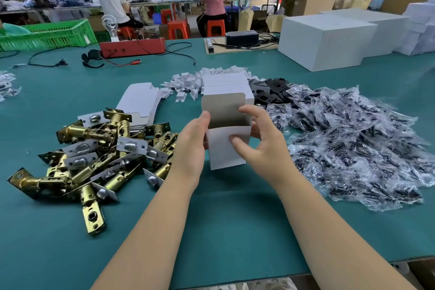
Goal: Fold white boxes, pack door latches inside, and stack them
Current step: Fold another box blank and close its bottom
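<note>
A small white box (223,148) stands upright above the green table, its top end open and a grey-lined flap raised at the back. My left hand (191,146) grips its left side. My right hand (261,146) holds the right side, thumb on the front face and index finger touching the raised flap. A pile of brass door latches (98,155) with silver faceplates lies to the left. Flat unfolded white boxes (141,101) are stacked behind that pile. More folded white boxes (226,85) stand just behind the held one.
Clear bags of dark screws (348,143) are heaped on the right, with black strike plates (270,89) and small white card pieces (188,82) behind. Large white cartons (324,40) sit far right; a red device (131,47) and green crate (47,35) far left. People work at back tables.
</note>
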Tool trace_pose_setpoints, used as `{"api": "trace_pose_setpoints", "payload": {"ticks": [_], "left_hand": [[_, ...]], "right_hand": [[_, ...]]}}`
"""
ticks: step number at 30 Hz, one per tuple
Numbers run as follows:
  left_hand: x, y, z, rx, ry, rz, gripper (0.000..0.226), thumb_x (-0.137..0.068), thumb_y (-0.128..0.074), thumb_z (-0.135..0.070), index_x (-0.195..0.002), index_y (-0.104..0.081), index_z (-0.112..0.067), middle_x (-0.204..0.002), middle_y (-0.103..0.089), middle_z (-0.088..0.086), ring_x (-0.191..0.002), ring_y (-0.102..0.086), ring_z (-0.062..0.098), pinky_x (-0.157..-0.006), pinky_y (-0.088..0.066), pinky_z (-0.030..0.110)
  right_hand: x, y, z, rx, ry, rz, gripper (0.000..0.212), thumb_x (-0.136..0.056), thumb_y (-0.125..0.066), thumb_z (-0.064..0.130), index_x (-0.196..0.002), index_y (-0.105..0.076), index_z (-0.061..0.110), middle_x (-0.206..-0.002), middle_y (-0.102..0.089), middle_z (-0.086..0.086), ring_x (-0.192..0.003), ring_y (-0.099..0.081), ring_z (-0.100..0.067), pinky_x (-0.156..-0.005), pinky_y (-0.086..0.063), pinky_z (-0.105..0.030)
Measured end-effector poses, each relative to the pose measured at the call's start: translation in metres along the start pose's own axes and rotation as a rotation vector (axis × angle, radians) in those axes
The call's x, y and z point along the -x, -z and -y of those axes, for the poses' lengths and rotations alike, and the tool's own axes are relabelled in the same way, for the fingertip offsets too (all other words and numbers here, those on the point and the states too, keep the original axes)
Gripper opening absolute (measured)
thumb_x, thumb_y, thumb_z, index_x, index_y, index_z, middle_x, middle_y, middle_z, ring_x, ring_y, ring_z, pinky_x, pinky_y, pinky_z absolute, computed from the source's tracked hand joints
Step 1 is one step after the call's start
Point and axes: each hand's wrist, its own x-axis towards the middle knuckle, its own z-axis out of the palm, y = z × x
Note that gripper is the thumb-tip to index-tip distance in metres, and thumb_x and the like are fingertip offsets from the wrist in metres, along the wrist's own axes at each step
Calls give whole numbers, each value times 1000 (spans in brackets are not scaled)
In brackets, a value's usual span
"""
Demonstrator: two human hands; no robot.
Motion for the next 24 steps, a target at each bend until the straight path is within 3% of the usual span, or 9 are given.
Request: {"api": "trace_pose_setpoints", "payload": {"ticks": [3,5,7,9,11,15,17,20,24], "left_hand": [[-1,-2,-1,-2,-25,-86,33,-71,-49,-51,-73,-53,-19,-83,-52,10,-80,-48,24,-77,-38,42],[-3,-2,2,-28,-54,-139,21,-73,-45,-42,-66,-56,-26,-82,-61,4,-81,-54,22,-78,-43,37],[-4,-1,6,-56,-86,-155,34,-79,-39,-30,-98,-65,-40,-106,-71,2,-101,-64,18,-91,-51,34],[-6,0,7,-68,-135,-162,47,-82,-35,-24,-120,-56,-44,-102,-72,-1,-97,-65,14,-89,-53,31],[-3,-2,6,-102,-218,-99,45,-89,-32,-23,-118,-63,-38,-95,-73,-7,-88,-66,9,-77,-53,25],[4,-10,12,-227,-233,-13,47,-97,-31,-45,-131,-54,-22,-114,-67,-9,-105,-62,9,-90,-48,31],[3,-10,15,-242,-198,-27,53,-95,-34,-51,-140,-42,-23,-119,-63,-11,-109,-59,5,-93,-47,24],[3,-10,14,-253,-184,-89,37,-104,-34,-37,-132,-50,-20,-111,-62,-26,-107,-55,-7,-83,-39,1],[2,-13,13,-216,-199,-47,37,-104,-33,-29,-128,-57,-15,-109,-65,-21,-101,-56,-10,-83,-39,4]], "right_hand": [[-1,-2,3,-80,-32,-108,37,-84,-58,25,-110,-51,50,-84,-56,30,-76,-55,2,-74,-45,-13],[-3,-2,4,-174,-65,-190,29,-87,-53,26,-107,-57,45,-84,-60,23,-70,-55,-1,-69,-46,-16],[-5,-2,3,-266,-127,-265,23,-89,-53,25,-102,-63,42,-90,-68,20,-79,-62,-5,-73,-53,-24],[-6,-3,1,-344,-200,-319,22,-94,-55,18,-100,-67,35,-93,-72,16,-84,-65,-6,-74,-55,-25],[-5,-5,-2,-314,-250,-321,23,-97,-52,14,-108,-69,26,-101,-72,7,-89,-66,-10,-80,-56,-31],[-2,-11,-2,-232,-260,-283,26,-98,-51,16,-107,-69,31,-111,-65,19,-111,-60,-7,-97,-49,-42],[-2,-11,2,-225,-236,-257,29,-98,-51,17,-94,-69,40,-107,-63,23,-107,-58,1,-93,-48,-33],[-3,-10,4,-248,-168,-258,19,-94,-55,23,-83,-67,32,-84,-63,19,-80,-58,5,-76,-43,-15],[-2,-10,7,-79,71,-338,4,-91,-56,14,-94,-54,16,-93,-56,1,-82,-55,-4,-75,-44,-17]]}}
